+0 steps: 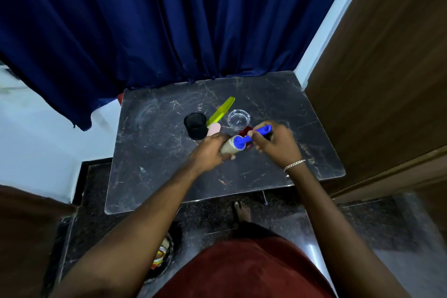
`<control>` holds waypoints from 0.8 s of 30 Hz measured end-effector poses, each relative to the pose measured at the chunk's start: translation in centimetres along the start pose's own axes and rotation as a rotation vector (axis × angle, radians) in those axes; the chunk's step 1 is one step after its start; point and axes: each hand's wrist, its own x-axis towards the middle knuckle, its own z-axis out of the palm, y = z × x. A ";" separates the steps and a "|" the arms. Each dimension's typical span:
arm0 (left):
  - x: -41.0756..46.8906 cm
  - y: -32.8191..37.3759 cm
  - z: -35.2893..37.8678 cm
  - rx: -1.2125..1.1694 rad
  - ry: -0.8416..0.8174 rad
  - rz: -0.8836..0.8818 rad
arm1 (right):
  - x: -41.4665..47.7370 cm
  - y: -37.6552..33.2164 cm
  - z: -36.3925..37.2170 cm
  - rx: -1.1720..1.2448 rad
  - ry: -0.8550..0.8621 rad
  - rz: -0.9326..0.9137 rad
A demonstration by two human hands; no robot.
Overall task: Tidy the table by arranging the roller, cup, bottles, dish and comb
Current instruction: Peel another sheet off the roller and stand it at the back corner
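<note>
Both hands hold the roller [238, 144] above the middle of the dark marble table [157, 152]. My left hand [212, 152] wraps its beige drum, and my right hand [278, 144] grips its blue handle. A black mesh cup [194, 125] stands just beyond my left hand. Next to it a pale pink bottle [214, 129] lies partly hidden. The yellow-green comb [221, 110] lies slanted behind it. A clear glass dish [238, 118] sits to the comb's right. Under the roller shows a dark red thing [244, 131], mostly hidden.
A blue curtain [169, 19] hangs along the table's far edge. A brown wooden door [387, 80] stands close on the right. Near the floor below the table's front edge sits a dark basket [164, 251] beside my foot [242, 210].
</note>
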 end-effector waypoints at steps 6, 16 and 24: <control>5.6 0.6 -0.2 -0.024 -0.015 -0.058 | 5.9 1.1 -1.4 -0.057 0.022 -0.033; 18.1 1.5 -0.3 -0.064 -0.031 -0.110 | 17.5 5.4 -3.7 -0.104 -0.085 -0.095; 26.6 0.8 1.9 -0.106 -0.018 -0.117 | 24.5 9.4 -4.9 -0.121 -0.216 0.015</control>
